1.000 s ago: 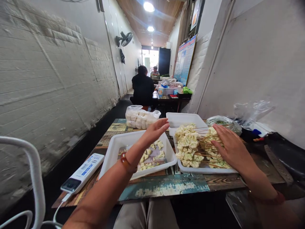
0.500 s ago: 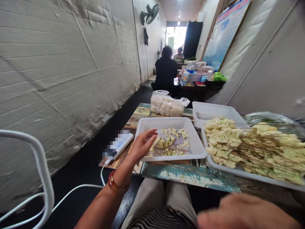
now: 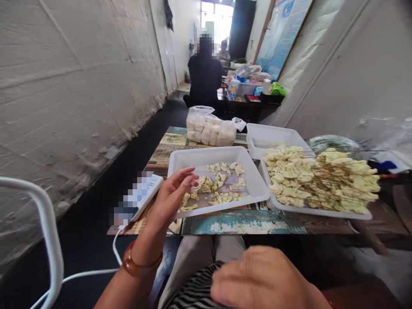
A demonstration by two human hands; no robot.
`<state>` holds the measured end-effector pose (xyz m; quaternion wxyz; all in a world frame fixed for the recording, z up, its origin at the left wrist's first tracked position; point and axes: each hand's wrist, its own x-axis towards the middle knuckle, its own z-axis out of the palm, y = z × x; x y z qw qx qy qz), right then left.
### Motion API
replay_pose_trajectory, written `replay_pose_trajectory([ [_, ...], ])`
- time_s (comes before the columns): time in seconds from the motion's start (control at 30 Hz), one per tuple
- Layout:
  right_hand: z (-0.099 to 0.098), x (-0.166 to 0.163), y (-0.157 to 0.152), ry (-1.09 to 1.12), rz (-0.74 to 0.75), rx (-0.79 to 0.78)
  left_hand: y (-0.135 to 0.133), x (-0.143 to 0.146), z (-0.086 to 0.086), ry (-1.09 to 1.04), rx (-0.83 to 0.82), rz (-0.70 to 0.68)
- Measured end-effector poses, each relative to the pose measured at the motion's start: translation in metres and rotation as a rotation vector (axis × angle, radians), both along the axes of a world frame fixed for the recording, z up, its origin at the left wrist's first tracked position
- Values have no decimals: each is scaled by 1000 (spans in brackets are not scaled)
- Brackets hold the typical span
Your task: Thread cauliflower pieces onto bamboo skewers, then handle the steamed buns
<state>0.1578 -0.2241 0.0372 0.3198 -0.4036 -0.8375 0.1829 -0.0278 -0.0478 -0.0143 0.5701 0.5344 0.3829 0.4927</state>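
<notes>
My left hand [image 3: 175, 189] hovers over the left end of a white plastic tray [image 3: 257, 189]. Its fingers are stretched out, loosely bent, with nothing visible in them. Small cauliflower florets [image 3: 209, 184] lie scattered in that tray. Low in front of my lap is my right hand [image 3: 257, 279], slightly blurred, its fingers curled closed and their inner side hidden from me. A second white tray [image 3: 280, 206] to the right bears a heap of skewered cauliflower [image 3: 289, 171], the thin sticks crossing its middle.
A clear bag of pale, rounded pieces [image 3: 210, 131] stands behind the tray. A white power strip [image 3: 144, 197] with a cable lies at the table's left edge. Behind the skewers is another white container [image 3: 280, 135]. A person in dark clothing [image 3: 206, 77] sits further back.
My view has tilted down and turned to the right. My right hand has come inward from the lower right to before my lap. My left hand stays by the tray's left side.
</notes>
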Motion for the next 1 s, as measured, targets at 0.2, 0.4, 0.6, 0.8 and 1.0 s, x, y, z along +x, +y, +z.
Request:
replay_pose_trajectory([
  [0.2, -102, 66, 5, -179, -683, 7, 0, 0, 2, 50, 15, -72],
  [0.4, -152, 104, 9, -423, -869, 160, -4, 1, 7, 24, -2, -67],
  [0.6, -167, 96, 15, -523, -863, 211, -5, -1, 3, 33, 22, -64],
  [0.8, -167, 97, -17, -418, -730, 167, -6, -3, -1, 9, 27, -69],
  [1.0, -160, 103, -9, -408, -802, 166, -4, -4, -6, -79, 17, 29],
])
